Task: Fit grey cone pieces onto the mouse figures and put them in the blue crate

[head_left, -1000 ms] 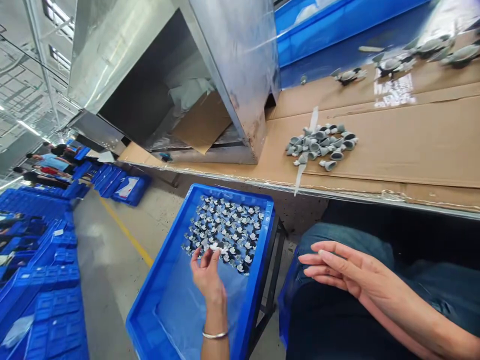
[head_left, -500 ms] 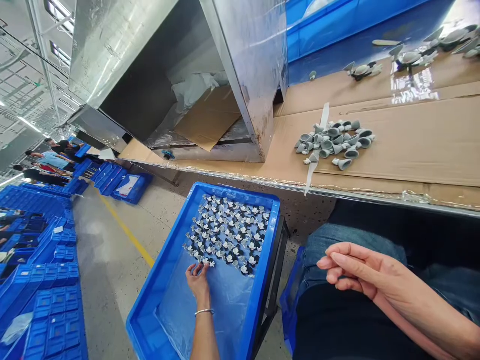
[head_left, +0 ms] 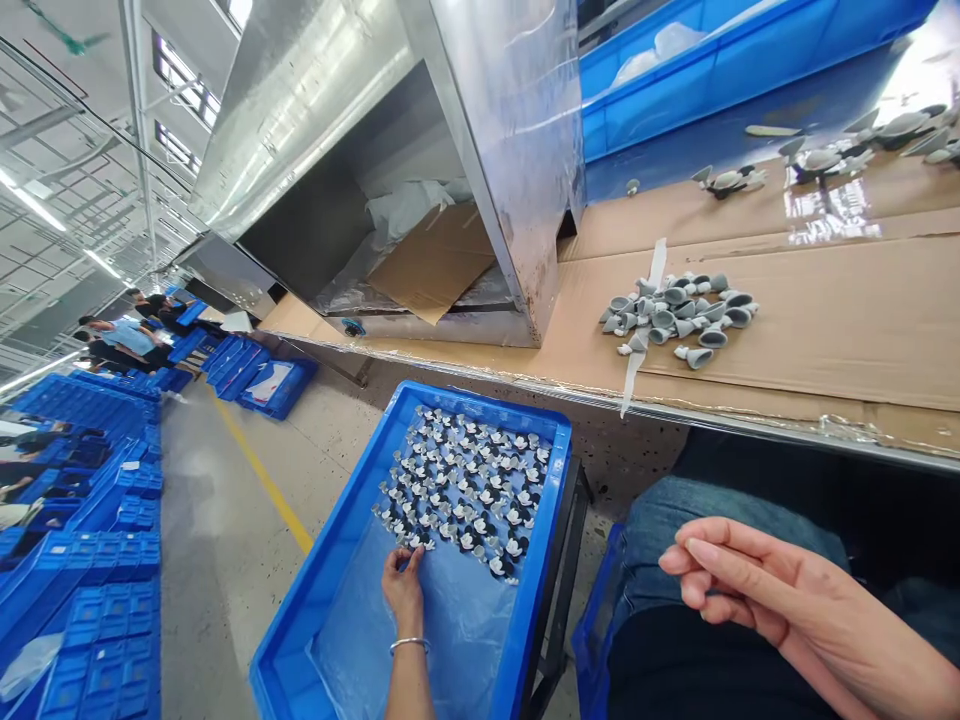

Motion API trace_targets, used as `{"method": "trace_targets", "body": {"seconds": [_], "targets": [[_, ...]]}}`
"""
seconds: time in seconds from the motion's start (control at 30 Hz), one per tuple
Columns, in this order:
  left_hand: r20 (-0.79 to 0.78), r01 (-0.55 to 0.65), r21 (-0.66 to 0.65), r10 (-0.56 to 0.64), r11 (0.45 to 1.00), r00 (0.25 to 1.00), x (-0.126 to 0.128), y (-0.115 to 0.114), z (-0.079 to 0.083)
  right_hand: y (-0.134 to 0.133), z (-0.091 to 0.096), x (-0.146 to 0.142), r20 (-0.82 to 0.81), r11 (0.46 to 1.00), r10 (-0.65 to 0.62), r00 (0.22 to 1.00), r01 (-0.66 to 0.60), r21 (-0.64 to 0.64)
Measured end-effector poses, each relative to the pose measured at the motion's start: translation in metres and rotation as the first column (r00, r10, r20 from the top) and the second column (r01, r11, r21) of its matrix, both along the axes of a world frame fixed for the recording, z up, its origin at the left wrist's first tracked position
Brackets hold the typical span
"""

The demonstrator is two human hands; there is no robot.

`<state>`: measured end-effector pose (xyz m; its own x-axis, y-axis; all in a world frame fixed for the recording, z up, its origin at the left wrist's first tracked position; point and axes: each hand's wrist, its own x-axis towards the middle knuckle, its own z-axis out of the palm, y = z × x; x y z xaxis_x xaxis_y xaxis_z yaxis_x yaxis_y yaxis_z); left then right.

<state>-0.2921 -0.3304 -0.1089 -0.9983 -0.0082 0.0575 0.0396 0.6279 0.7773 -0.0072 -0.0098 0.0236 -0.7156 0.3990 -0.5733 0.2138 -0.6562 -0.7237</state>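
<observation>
A blue tray (head_left: 339, 540) lined with clear plastic film (head_left: 457, 625) stands on a dark stand in front of me. Its far half holds rows of small grey, white and black parts (head_left: 469, 480). My left hand (head_left: 405, 588), a bangle on its wrist, reaches into the tray. Its fingertips are pinched on a small part at the near left corner of the rows. My right hand (head_left: 757, 598) hovers over my lap in dark jeans, fingers loosely curled together, with nothing visible in it.
A cardboard-covered bench (head_left: 825, 330) carries a pile of grey cone-shaped parts (head_left: 679, 315), with more at the far right. A metal housing (head_left: 510, 150) stands on its left end. Stacked blue crates (head_left: 97, 610) line the floor at left, and people (head_left: 120, 335) work far off.
My left hand moved down from holding a white part up to the near edge of the rows. The fingers of my right hand curled in. The view tilted slightly.
</observation>
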Motion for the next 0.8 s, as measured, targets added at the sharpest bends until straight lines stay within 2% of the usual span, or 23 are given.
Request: {"method": "trace_targets", "body": {"seconds": [0.17,0.33,0.53,0.7,0.8], "targets": [[0.063,0.019,-0.053,-0.015,0.998,0.998,-0.011,-0.008,-0.009,0.0,-0.003,0.003,-0.024,1.0,0.005,1.0,-0.005,-0.005],[0.142,-0.057,-0.088,0.069,0.994,0.987,-0.024,-0.017,-0.026,0.0,-0.022,0.008,0.0,0.997,-0.077,0.997,0.077,-0.01],[0.198,-0.08,-0.017,0.081,0.997,0.977,-0.034,-0.027,-0.04,0.0,-0.028,0.009,-0.002,0.997,-0.081,0.997,0.081,-0.009],[0.188,-0.119,-0.031,0.122,0.992,0.975,-0.036,-0.03,-0.04,0.0,-0.024,0.007,0.005,0.996,-0.082,0.997,0.082,0.023],[0.104,-0.236,-0.102,0.247,0.966,0.964,-0.029,-0.033,-0.033,0.006,-0.017,0.015,0.037,0.965,-0.212,0.977,0.203,0.165]]}}
